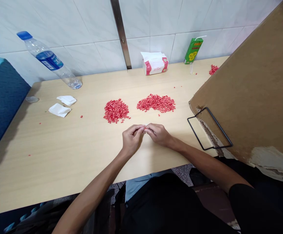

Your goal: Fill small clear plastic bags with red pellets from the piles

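My left hand [132, 139] and my right hand [158, 135] meet above the pale wooden table [87, 146], their fingertips pinched together. Between them shows a tiny pale scrap [145, 127], mostly hidden by my fingers. Just beyond my hands lie two heaps of small red pellets, one to the left [116, 110] and one to the right [156, 103]. Neither hand touches them. A smaller red heap [213, 69] sits at the far right, and a few stray pellets dot the tabletop.
Two crumpled white tissues [63, 105] lie at the left, near a lying plastic water bottle [49, 60]. A tissue box [154, 63] and green drink carton [193, 50] stand by the tiled wall. A brown board [246, 87] with a black wire frame [209, 128] leans in at the right.
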Available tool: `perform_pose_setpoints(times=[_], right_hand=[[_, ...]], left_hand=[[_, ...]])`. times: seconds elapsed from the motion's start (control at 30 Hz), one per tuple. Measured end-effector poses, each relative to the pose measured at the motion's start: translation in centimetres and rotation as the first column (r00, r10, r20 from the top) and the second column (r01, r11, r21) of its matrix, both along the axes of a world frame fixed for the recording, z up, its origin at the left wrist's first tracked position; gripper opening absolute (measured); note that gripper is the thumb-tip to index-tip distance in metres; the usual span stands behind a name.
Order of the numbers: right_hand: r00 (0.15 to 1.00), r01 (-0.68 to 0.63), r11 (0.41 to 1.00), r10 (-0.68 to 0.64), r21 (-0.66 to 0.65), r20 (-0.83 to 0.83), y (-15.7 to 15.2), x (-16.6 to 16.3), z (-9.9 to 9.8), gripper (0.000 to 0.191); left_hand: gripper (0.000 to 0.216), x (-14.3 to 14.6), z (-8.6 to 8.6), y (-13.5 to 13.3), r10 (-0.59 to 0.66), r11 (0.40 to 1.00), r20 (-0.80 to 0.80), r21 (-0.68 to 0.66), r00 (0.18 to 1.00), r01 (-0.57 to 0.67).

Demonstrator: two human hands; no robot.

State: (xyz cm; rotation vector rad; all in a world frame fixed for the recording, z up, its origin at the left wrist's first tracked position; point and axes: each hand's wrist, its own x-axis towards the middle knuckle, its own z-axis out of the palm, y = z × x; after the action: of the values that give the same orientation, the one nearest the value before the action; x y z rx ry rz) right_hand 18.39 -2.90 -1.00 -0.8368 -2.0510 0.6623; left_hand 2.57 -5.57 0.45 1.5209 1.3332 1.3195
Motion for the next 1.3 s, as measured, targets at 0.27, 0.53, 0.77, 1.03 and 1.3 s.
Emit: perform_pose_setpoints(times=[0.27, 0.53, 0.77, 1.03, 1.3], right_hand=[[1.000, 0.020, 1.000, -0.020, -0.019, 0.001, 0.0, 0.0, 0.1, 0.020], [0.996, 0.057, 0.995, -0.062, 0.079, 0.064, 0.2, -0.2, -0.3, 0.017], [0.900, 0.417, 0.907, -0.422, 0.061, 0.106, 1.4, 1.5, 0.5, 0.018], [0.699, 0.615, 0.788, -0.562, 0.030, 0.442, 3.4, 3.3, 0.6, 0.023], [0.706, 0.574, 0.817, -0.526, 0.053, 0.474, 3.9, 3.5, 0.2, 0.014]], left_hand=[[0.022, 0.0, 0.3, 0.0, -0.013, 0.999, 0.054, -0.044, 0.998, 0.016], [0.017, 0.0, 0.3, 0.0, -0.018, 1.000, -0.116, 0.012, 0.993, 0.019], [0.016, -3.5, 0.5, 3.5, 0.275, 0.949, -0.280, 0.233, 0.920, -0.213], [0.015, -5.2, 0.3, 4.4, 0.317, 0.928, -0.606, 0.358, 0.729, -0.105], [0.021, -3.2, 0.0, 2.3, -0.106, 0.950, -0.780, 0.104, 0.616, 0.295]])
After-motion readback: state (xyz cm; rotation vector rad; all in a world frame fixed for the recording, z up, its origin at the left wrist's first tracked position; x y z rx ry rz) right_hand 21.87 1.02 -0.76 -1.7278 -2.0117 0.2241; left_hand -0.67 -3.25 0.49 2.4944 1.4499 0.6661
